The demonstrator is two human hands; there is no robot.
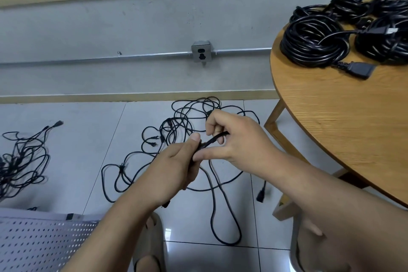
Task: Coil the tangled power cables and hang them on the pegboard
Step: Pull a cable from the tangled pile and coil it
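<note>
Power cable (216,138), black: you hold a short stretch of it between both hands, above the floor tiles. Your left grip (176,168) is wrapped round the cable, thumb on top. Your right grip (234,139) pinches the same stretch just beside it, fingers curled over and thumb stretched underneath. The two grips touch at the thumbs.

The rest of the cable hangs to the floor and joins a loose tangle (183,117) spread over the tiles right under your hands, with long loops running toward your feet. One black connector (261,194) lies on the floor near the desk leg. A second tangle (22,161) lies well apart at the left.

Coiled cables (313,44) sit on the round wooden desk (342,128) at right, plugs sticking out. The pegboard (44,243), white and perforated, lies at bottom left beside your left arm. A metal outlet box (201,51) is on the wall behind the tangle.
</note>
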